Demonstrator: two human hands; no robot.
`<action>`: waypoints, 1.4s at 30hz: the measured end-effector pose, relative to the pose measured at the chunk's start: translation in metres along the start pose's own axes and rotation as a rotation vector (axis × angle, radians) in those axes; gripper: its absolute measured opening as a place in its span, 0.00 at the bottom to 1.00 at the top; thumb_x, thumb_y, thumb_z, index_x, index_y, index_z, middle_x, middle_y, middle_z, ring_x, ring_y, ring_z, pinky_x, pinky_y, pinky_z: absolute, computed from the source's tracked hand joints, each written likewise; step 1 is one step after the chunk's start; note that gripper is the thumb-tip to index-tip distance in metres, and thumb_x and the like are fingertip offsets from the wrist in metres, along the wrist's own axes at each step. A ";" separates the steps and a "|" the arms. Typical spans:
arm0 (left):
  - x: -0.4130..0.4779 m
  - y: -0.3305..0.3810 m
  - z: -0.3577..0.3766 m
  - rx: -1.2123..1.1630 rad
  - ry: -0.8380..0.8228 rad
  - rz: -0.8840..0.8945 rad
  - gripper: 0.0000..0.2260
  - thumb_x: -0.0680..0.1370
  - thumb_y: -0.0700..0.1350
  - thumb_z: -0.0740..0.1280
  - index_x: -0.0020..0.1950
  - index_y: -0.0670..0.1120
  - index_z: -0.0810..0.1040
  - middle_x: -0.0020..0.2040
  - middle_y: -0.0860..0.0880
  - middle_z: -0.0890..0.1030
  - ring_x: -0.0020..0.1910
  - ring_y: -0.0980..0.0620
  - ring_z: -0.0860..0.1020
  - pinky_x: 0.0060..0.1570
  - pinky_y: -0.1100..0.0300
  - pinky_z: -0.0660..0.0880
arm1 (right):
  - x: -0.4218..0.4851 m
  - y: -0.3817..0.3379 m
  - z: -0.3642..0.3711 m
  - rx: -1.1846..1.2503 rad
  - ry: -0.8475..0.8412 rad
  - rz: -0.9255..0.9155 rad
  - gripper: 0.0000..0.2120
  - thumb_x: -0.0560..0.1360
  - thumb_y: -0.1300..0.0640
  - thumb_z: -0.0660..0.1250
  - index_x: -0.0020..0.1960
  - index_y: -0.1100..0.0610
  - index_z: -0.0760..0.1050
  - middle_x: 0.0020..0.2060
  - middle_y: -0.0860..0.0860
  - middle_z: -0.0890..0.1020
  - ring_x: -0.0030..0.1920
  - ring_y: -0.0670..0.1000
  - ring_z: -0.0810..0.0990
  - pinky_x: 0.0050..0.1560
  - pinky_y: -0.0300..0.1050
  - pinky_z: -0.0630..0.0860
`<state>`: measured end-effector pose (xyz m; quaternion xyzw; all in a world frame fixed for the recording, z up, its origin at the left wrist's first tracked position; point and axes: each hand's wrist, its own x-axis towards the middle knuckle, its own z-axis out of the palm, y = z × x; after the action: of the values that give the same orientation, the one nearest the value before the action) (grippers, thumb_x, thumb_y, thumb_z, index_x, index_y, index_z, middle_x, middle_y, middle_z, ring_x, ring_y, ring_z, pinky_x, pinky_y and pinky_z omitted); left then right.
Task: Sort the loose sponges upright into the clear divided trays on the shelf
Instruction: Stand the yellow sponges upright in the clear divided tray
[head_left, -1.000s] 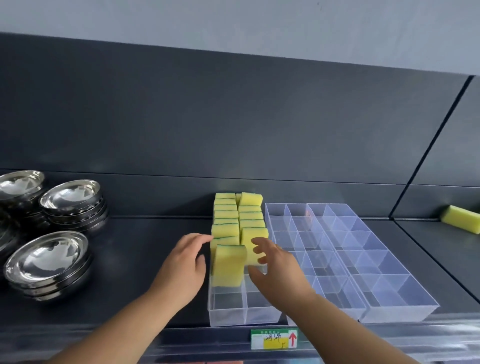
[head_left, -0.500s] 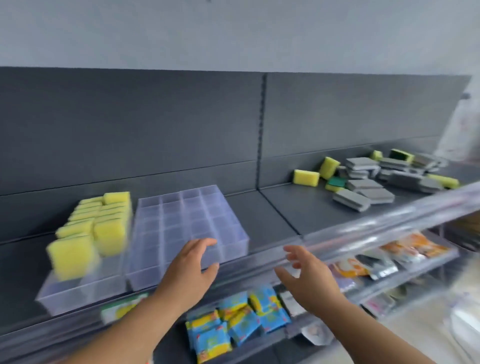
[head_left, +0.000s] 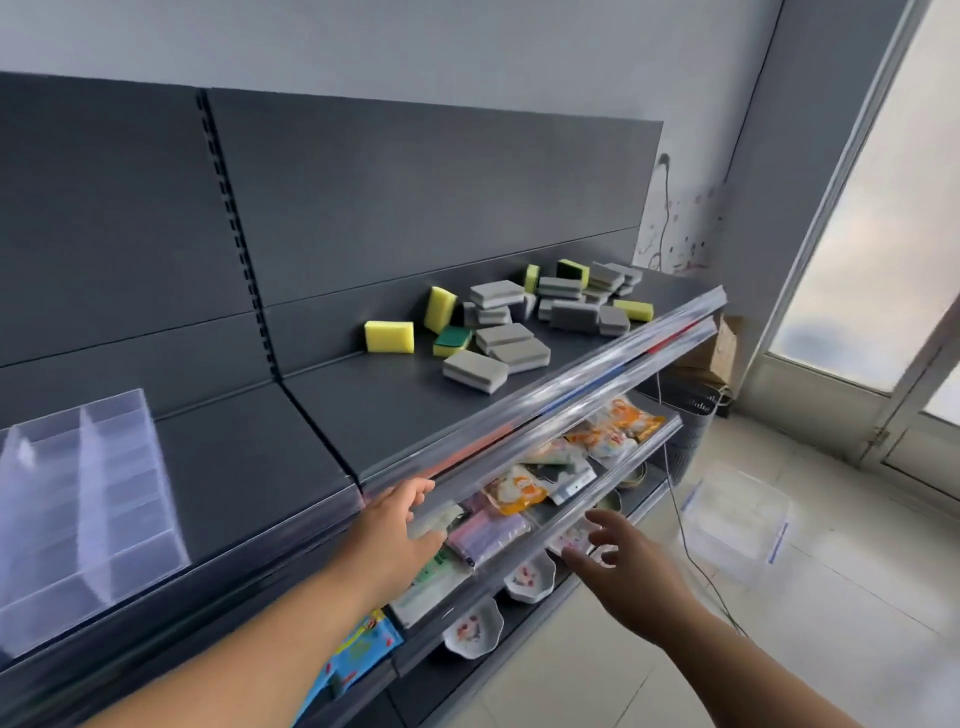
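Observation:
A heap of loose sponges lies on the dark shelf at the right: a yellow sponge nearest, a second yellow one on edge, a green-topped one, and several grey sponges behind and beside them. One clear divided tray shows at the left edge, its visible compartments holding nothing. My left hand is stretched out with relaxed fingers in front of the shelf's clear front rail. My right hand hovers lower and to the right, fingers spread, holding nothing.
Below the top shelf hang packets of goods on a lower shelf, and small patterned dishes sit lower still. A clear plastic bin stands on the tiled floor at the right, near a glass door.
The view has swung right, away from the tray of upright yellow sponges toward the loose heap. Both hands have left the tray and moved right, holding nothing.

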<state>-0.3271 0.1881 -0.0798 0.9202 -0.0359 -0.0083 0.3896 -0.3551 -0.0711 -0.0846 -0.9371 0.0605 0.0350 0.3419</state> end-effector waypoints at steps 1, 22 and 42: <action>0.015 0.000 0.001 -0.006 0.006 0.001 0.21 0.76 0.47 0.68 0.67 0.53 0.69 0.60 0.54 0.71 0.57 0.56 0.72 0.55 0.62 0.69 | 0.013 -0.001 -0.002 0.006 0.008 0.000 0.29 0.72 0.38 0.66 0.70 0.45 0.65 0.59 0.45 0.78 0.55 0.46 0.78 0.56 0.42 0.75; 0.336 -0.044 -0.055 0.095 0.399 -0.150 0.23 0.76 0.45 0.68 0.70 0.49 0.67 0.71 0.51 0.64 0.66 0.51 0.68 0.61 0.58 0.68 | 0.382 -0.140 -0.015 0.125 -0.027 -0.224 0.28 0.72 0.40 0.67 0.69 0.43 0.66 0.54 0.41 0.77 0.54 0.43 0.78 0.56 0.44 0.76; 0.378 -0.055 -0.032 0.573 0.622 -0.377 0.18 0.65 0.39 0.77 0.52 0.48 0.78 0.58 0.49 0.78 0.62 0.45 0.74 0.64 0.49 0.69 | 0.543 -0.225 0.050 -0.049 -0.381 -0.466 0.15 0.76 0.65 0.58 0.62 0.59 0.62 0.54 0.60 0.75 0.47 0.57 0.73 0.44 0.47 0.71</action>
<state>0.0545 0.2221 -0.0921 0.9401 0.2499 0.2075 0.1034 0.2124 0.0833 -0.0377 -0.9103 -0.2223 0.1325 0.3231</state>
